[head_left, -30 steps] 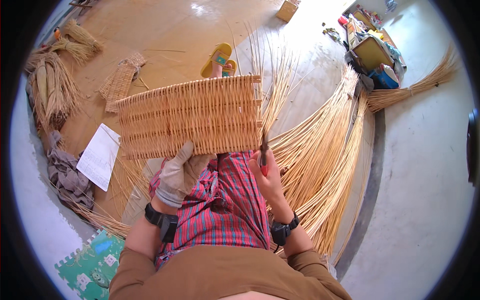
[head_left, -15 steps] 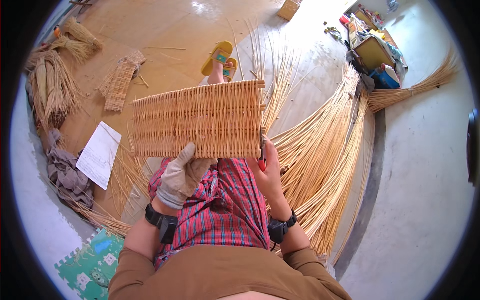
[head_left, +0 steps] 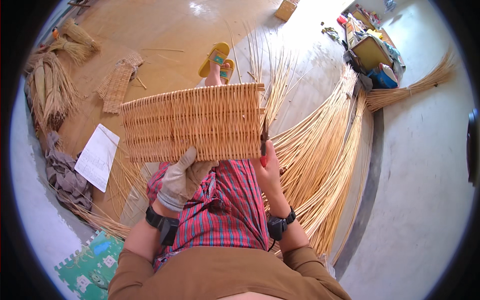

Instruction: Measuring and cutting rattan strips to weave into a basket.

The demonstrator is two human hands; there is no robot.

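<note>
Wicker panel (head_left: 192, 122): a flat woven rectangle is held up over the lap, above the red striped cloth (head_left: 225, 210), its face turned to the camera.
Left hand (head_left: 182, 177): gloved in grey, it is clamped on the lower edge of the panel, thumb across the front.
Right hand (head_left: 267, 167): bare, it is closed around a dark, thin tool (head_left: 263, 137) set against the right edge of the panel; what kind of tool it is cannot be told.
Step, judged: the right edge seems to be worked. It is best done with the panel kept steady by the gloved grip and the tool kept close along the edge, clear of the weave.
Long axis: it runs left to right, slightly raised at the right; the stakes stand crosswise.
Floor: loose willow rods (head_left: 320, 165) are fanned at the right, a white paper sheet (head_left: 97, 157) and a smaller woven piece (head_left: 117, 85) lie at the left, yellow sandals (head_left: 216, 59) beyond.
</note>
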